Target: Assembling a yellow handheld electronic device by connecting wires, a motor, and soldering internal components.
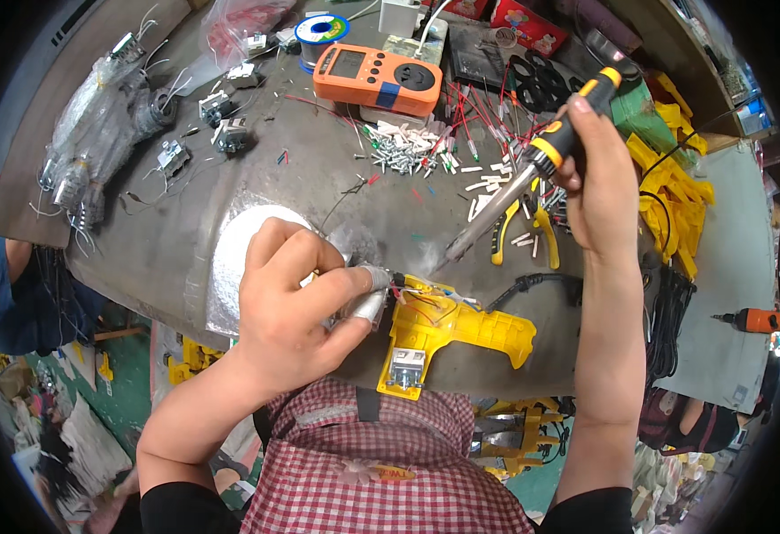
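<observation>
My left hand [292, 307] pinches wires at the yellow shell [448, 329] low in the middle, while my right hand [599, 178] holds the iron [532, 173] slanting down-left from the upper right toward them.

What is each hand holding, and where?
Right hand grips the soldering iron by its black-and-orange handle. Left hand pinches wires at the yellow housing.

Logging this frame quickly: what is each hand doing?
Left hand: closed, pinching wires at the yellow housing.
Right hand: closed around the soldering iron.
</observation>
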Available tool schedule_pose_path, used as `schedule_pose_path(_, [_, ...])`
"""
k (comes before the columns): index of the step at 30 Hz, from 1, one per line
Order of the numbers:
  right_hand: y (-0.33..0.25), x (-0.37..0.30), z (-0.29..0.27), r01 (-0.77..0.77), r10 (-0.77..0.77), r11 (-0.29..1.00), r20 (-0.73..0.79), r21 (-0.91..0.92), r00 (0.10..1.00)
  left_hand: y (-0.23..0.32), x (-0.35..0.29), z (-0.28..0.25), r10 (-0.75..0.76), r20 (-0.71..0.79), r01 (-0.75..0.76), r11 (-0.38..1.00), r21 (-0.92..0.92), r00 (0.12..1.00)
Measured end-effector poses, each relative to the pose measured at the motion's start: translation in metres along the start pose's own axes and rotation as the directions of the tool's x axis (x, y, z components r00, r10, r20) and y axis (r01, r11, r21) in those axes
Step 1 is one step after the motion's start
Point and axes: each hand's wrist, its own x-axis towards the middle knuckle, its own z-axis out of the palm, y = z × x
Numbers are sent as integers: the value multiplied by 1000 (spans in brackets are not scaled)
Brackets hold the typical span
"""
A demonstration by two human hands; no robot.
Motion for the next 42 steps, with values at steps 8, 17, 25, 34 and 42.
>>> schedule_pose_path(8, [2,-4,14,-37,48,996,135,-87,990,2,-2,6,52,39,-53,998,34,998])
schedule_pose_path(17, [1,-4,13,-74,87,992,126,-105,988,4,-3,10,71,27,-72,996,55,997])
schedule_pose_path(25, [3,1,15,-58,78,989,149,-137,986,4,-1,11,72,20,-73,995,72,997])
schedule_pose_path(34, [6,2,17,-103,111,993,140,-64,984,-5,-8,1,-34,8,35,998,-50,999])
schedule_pose_path(42, [10,3,30,-68,76,995,117,-74,990,-9,-6,7,-37,-13,37,999,-37,999])
